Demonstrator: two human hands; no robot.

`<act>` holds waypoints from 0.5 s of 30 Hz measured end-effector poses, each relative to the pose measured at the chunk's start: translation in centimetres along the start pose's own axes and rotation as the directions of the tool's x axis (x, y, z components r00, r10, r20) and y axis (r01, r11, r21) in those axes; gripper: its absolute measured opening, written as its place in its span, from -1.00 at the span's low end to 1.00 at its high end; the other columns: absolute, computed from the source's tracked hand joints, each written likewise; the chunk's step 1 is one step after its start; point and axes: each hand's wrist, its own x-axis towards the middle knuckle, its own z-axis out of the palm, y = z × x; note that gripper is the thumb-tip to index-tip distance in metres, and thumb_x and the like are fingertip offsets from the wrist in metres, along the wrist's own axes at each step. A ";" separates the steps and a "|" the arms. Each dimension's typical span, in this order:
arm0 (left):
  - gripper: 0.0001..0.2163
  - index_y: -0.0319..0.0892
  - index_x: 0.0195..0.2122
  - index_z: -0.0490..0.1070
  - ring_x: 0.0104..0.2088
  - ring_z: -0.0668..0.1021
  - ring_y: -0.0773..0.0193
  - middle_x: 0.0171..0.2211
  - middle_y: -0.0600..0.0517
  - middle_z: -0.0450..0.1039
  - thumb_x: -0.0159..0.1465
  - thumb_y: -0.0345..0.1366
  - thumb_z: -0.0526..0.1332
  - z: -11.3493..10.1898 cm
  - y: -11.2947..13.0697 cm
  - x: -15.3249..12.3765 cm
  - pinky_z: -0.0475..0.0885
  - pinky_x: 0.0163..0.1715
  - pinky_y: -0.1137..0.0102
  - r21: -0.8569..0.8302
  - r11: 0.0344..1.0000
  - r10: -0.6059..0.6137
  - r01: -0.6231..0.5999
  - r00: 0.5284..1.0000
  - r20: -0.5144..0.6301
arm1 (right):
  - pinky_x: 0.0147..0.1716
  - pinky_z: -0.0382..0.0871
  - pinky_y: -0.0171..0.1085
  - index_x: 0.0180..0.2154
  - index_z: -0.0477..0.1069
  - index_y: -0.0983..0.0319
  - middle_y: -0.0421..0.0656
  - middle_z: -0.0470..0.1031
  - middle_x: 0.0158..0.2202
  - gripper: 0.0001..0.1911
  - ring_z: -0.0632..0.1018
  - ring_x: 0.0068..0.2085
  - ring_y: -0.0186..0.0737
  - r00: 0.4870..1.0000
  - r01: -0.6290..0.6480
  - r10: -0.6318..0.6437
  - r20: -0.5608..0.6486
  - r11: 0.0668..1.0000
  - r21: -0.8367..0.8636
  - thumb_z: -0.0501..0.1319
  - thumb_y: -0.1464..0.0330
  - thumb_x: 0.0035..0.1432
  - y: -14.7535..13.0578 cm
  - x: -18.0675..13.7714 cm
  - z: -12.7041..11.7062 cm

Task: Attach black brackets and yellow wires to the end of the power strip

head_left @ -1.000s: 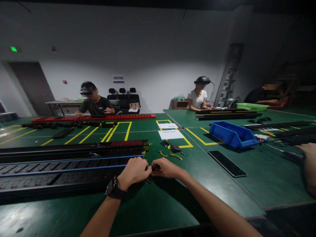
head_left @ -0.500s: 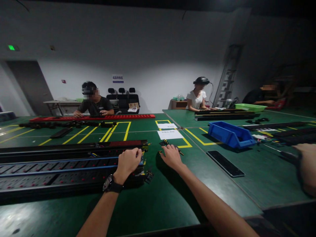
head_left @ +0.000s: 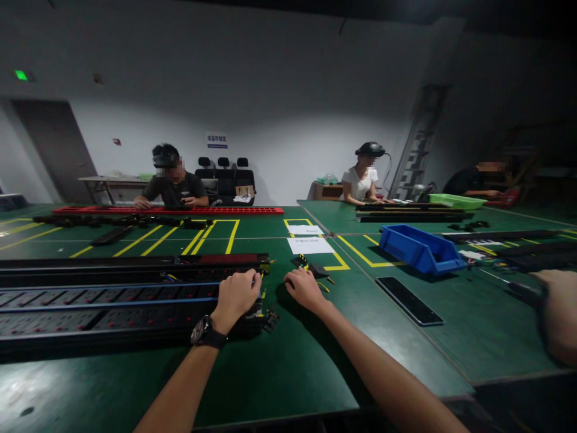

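My left hand (head_left: 237,294), with a dark watch (head_left: 208,334) on the wrist, rests curled over the right end of a long black power strip (head_left: 112,304) with red switches and blue wires. My right hand (head_left: 304,287) lies on the green table (head_left: 279,367) just right of that end, fingers bent over small yellow wires (head_left: 322,286). Beyond its fingertips sit small black parts (head_left: 311,266). What the right fingers hold is hidden.
A second black strip (head_left: 135,262) lies behind the first. White papers (head_left: 310,245) sit in a yellow-taped box. A blue bin (head_left: 419,248) and a flat black panel (head_left: 408,299) lie to the right. Three people sit at the far tables. Someone's hand (head_left: 559,313) shows at the right edge.
Both hands left the strip's near end, where they were pinched together. The left moved up onto the strip end; the right reached out to the yellow wires, then drew back slightly.
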 end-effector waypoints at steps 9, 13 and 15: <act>-0.58 -0.10 -0.16 0.55 -0.19 0.66 0.02 -0.24 -0.14 0.63 0.46 -0.15 -0.12 0.6 -0.1 -0.2 0.46 -0.15 0.23 -0.033 0.999 0.008 -0.007 0.999 0.051 | -0.20 0.35 -0.26 -0.02 0.38 0.18 -0.19 0.56 -0.30 -0.76 0.53 -0.21 -0.15 0.980 0.009 0.066 -0.190 0.928 0.371 0.22 0.39 0.27 0.2 2.5 1.1; -0.60 -0.11 -0.15 0.55 -0.17 0.66 0.02 -0.23 -0.13 0.63 0.46 -0.15 -0.09 0.8 -0.1 -0.3 0.46 -0.16 0.26 -0.033 0.999 0.000 0.001 0.999 0.049 | -0.16 0.34 -0.26 -0.03 0.35 0.18 -0.19 0.57 -0.28 -0.76 0.53 -0.17 -0.16 0.983 0.047 0.002 -0.183 0.963 0.265 0.22 0.42 0.26 -1.0 4.5 1.1; -0.61 -0.11 -0.15 0.54 -0.18 0.66 0.02 -0.24 -0.13 0.63 0.46 -0.15 -0.09 0.8 -0.1 -0.3 0.45 -0.18 0.26 -0.036 0.999 0.004 -0.002 0.999 0.047 | -0.15 0.33 -0.27 -0.03 0.34 0.20 -0.17 0.57 -0.26 -0.77 0.53 -0.16 -0.17 0.985 0.035 0.002 -0.170 0.976 0.213 0.20 0.43 0.27 -1.4 5.3 1.3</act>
